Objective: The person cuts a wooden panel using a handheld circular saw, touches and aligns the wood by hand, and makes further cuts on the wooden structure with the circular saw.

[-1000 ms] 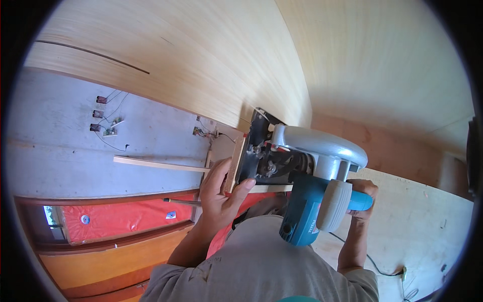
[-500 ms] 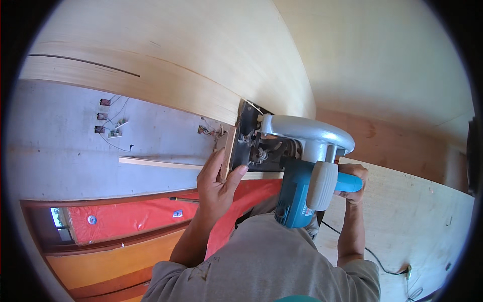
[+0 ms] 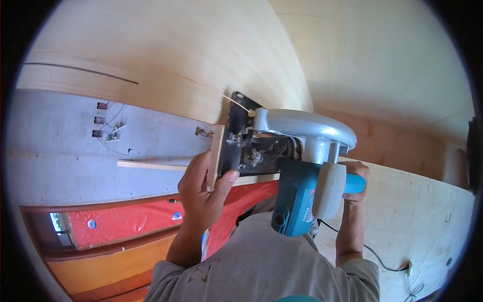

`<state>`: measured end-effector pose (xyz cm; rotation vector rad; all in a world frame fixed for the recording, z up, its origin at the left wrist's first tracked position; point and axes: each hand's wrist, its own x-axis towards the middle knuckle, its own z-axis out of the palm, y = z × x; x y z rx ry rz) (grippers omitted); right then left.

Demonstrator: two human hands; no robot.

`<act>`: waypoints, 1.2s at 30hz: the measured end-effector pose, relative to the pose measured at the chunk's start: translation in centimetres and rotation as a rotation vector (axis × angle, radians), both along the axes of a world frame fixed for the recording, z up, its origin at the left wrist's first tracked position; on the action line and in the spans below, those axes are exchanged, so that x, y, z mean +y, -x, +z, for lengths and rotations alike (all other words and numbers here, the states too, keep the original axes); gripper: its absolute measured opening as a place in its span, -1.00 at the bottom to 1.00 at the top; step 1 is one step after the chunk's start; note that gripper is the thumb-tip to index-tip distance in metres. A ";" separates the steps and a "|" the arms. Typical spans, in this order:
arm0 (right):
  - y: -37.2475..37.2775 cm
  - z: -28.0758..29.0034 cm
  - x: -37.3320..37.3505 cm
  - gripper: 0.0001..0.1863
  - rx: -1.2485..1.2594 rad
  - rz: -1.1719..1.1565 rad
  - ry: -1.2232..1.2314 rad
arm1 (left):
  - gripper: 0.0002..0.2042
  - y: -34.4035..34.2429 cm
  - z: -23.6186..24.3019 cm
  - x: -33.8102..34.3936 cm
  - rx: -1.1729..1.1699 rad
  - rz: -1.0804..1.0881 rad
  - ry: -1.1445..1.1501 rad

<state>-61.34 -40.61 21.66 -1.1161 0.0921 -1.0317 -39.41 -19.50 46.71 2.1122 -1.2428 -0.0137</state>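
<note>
A circular saw with a teal motor housing and a silver blade guard rests with its black base plate on a pale plywood sheet. My right hand is wrapped round the saw's rear handle. At the plate's front end my left hand grips a short wooden strip, its fingers behind the strip and its thumb over the plate's near corner. A thin line runs along the sheet to the saw. The blade is hidden under the guard.
A black cord hangs at lower right over another pale board. Left of the sheet is a bluish-white wall with socket boxes and loose wires. Red sheeting and orange panels lie below it.
The saw has shifted a little leftward over the plywood. My left hand and the wooden strip have moved left with its base plate, while my right hand stays on the handle.
</note>
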 end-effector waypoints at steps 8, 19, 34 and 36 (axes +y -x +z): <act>-1.2 3.3 -0.6 -0.54 -0.062 0.047 0.108 | -0.60 0.5 2.1 0.2 0.010 0.094 0.108; -1.5 6.2 -1.1 -0.56 -0.084 0.178 0.061 | -0.45 -1.0 3.2 1.4 0.012 0.152 0.234; -2.5 7.0 -1.1 -0.61 -0.179 0.113 0.195 | -0.81 5.4 13.2 -19.0 -0.679 -0.619 -0.525; -2.4 7.5 -1.5 -0.63 -0.196 0.110 0.177 | -0.81 6.3 11.4 -23.8 -0.543 -0.712 -0.722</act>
